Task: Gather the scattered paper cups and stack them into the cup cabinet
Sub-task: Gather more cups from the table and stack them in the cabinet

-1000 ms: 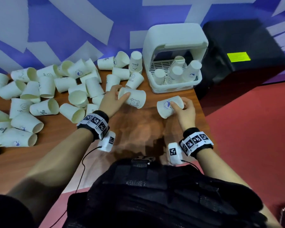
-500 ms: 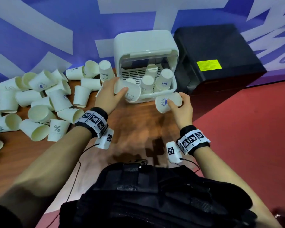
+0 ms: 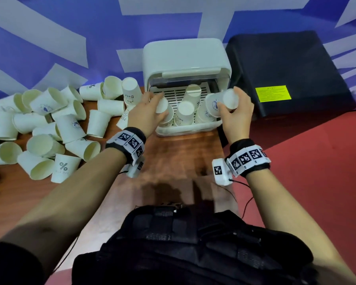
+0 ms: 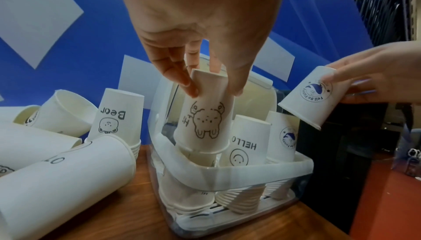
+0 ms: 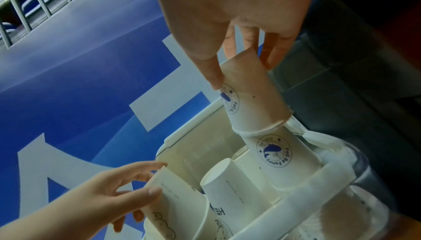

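inside the white cup cabinet (image 3: 185,58): upside-down cup stacks (image 3: 185,114) on the slatted tray. left hand (image 3: 144,114) pinching a bear cup (image 4: 205,116) onto the cabinet's left stack; right hand (image 3: 237,118) gripping a whale cup (image 3: 222,102), tilted over its right stack. left of the cabinet, loose cups (image 3: 49,132) across the wooden table (image 3: 173,161); right of it, a black box (image 3: 286,68).

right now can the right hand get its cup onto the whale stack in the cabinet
Probably yes. The right hand holds its whale cup upside down just above the right-hand stack, the cabinet front is open, and the left hand is busy at the left stack.
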`<state>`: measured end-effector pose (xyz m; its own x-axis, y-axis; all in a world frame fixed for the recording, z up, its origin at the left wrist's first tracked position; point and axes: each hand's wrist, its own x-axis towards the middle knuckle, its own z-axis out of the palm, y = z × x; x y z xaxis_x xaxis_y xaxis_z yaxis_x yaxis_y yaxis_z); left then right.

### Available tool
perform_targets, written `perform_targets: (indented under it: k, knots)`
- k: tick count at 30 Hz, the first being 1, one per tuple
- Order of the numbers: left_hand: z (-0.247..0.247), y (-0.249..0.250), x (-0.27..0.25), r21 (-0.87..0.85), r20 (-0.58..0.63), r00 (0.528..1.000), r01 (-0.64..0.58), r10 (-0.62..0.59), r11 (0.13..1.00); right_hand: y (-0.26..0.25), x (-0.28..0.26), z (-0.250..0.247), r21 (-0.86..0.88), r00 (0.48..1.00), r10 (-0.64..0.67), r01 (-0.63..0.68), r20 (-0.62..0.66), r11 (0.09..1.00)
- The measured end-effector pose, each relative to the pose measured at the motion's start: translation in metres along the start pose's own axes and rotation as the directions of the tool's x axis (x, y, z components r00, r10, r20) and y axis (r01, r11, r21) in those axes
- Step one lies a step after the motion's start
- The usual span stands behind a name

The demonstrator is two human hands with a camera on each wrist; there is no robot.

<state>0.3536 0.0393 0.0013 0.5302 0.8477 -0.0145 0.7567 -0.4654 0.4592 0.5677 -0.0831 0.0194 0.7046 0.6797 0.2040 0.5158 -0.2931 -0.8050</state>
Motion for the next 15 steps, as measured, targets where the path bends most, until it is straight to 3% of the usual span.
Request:
perform_targets:
  k: [9, 15]
  knots:
    - [0.016, -0.001, 0.025, -0.065, 0.092, 0.996, -0.004, 0.010, 0.998, 0.011, 0.032, 0.027, -0.207, 0.974, 0.054, -0.008, 0.218, 0.978]
    - [0.021, 0.002, 0.038, -0.023, 0.096, 0.995, 0.005, -0.003, 1.000, 0.021, 0.039, 0.043, -0.358, 0.935, 0.068, 0.065, 0.347, 0.931]
